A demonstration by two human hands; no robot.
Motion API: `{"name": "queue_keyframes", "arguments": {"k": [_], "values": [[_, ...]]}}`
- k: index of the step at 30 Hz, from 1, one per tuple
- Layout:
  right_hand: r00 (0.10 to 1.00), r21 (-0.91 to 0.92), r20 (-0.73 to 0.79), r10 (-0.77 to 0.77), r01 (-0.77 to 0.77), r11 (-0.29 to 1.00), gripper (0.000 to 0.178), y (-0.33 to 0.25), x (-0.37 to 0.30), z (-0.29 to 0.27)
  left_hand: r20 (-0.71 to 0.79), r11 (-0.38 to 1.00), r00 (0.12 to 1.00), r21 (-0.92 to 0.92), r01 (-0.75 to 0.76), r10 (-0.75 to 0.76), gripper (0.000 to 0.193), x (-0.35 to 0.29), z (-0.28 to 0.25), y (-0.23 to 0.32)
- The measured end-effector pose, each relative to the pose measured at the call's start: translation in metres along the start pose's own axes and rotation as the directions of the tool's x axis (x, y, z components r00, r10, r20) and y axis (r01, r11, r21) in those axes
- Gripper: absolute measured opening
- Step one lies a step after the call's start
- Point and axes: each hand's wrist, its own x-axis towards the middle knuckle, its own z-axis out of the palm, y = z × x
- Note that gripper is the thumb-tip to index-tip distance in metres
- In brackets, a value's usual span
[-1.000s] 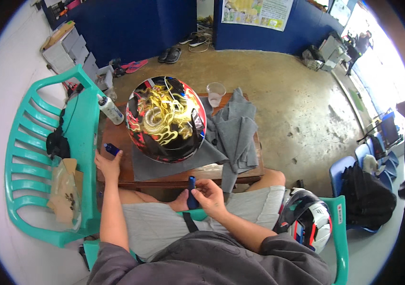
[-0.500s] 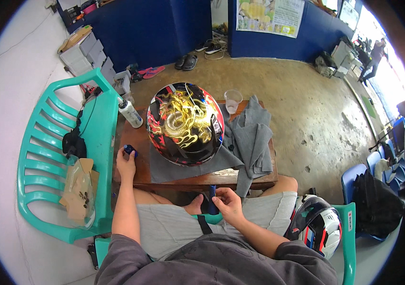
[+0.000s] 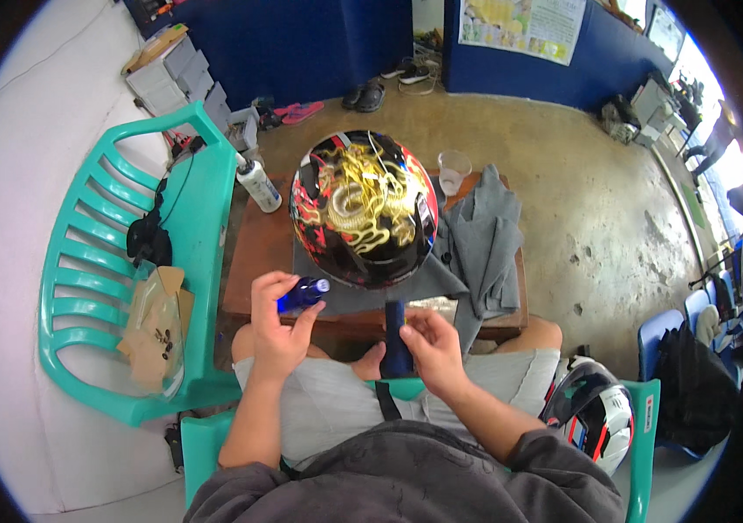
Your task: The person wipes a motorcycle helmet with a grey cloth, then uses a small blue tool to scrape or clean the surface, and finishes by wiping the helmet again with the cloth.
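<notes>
My left hand [image 3: 280, 327] is closed around a small blue bottle [image 3: 300, 295], tilted with its light-coloured top toward the right. In my right hand [image 3: 437, 349] is a dark blue oblong block [image 3: 397, 336], held upright by its right side between thumb and fingers. Both hands are over my lap at the table's near edge, a short gap apart. Beyond them stands a glossy black helmet [image 3: 363, 213] with gold and red artwork, resting on a grey cloth [image 3: 337, 296]. A crumpled grey cloth [image 3: 485, 235] lies to its right.
The wooden table [image 3: 254, 253] also bears a white bottle [image 3: 258, 185] and a clear plastic cup [image 3: 453, 172]. A green bench [image 3: 201, 218] on the left carries cardboard in a plastic bag [image 3: 158, 327]. A white-and-black helmet [image 3: 594, 414] sits by my right side. Far right, a person [image 3: 716, 144] is walking.
My left hand has lifted the blue bottle from the table's left side and brought it right and nearer. My right hand has risen slightly with the block. The head view has shifted.
</notes>
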Motion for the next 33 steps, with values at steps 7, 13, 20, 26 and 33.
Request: {"name": "queue_keyframes", "arguments": {"k": [7, 13, 20, 26, 33], "values": [[0.987, 0.368, 0.158, 0.004, -0.063, 0.928, 0.027, -0.052, 0.015, 0.03, 0.242, 0.929, 0.917, 0.117, -0.352, 0.317, 0.056, 0.047, -0.005, 0.059], [0.989, 0.366, 0.145, -0.026, -0.029, 0.93, 0.028, -0.065, 0.015, 0.032, 0.408, 0.759, 0.753, 0.191, -0.623, 0.516, 0.056, 0.062, -0.012, 0.077], [0.983, 0.371, 0.185, 0.006, -0.076, 0.926, 0.029, -0.064, 0.011, 0.03, 0.467, 0.574, 0.636, 0.288, -0.766, 0.614, 0.036, 0.076, -0.02, 0.089], [0.974, 0.362, 0.22, 0.059, -0.138, 0.922, 0.029, -0.063, 0.01, 0.032, 0.491, 0.551, 0.66, 0.369, -0.749, 0.569, 0.031, 0.086, -0.025, 0.095], [0.972, 0.404, 0.227, 0.065, -0.154, 0.901, 0.027, -0.059, 0.009, 0.032, 0.497, 0.589, 0.668, 0.334, -0.736, 0.553, 0.036, 0.083, -0.024, 0.088]]}}
